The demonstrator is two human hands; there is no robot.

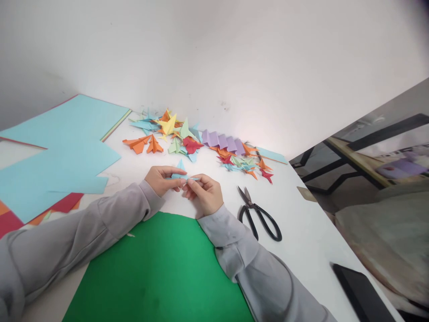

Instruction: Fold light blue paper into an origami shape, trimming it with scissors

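Note:
Between my two hands is a small light-blue folded paper figure (181,168) with a pointed tip standing up. My left hand (164,179) pinches its left side between thumb and fingers. On its right side, my right hand (205,190) grips it the same way, thumb on top. Fingers cover much of the lower folds. Both hands are just beyond the far edge of a green sheet (157,273). Behind them lies a pile of folded paper figures in several colours, with a yellow one (167,124) on top and orange ones (154,145) in front.
Scissors with black handles (258,214) lie open right of my right hand. Light-blue paper sheets (67,156) spread at the left, over red and orange ones. Purple pleated paper (223,141) rests by the wall. A black phone-like device (363,290) lies at the table's right edge.

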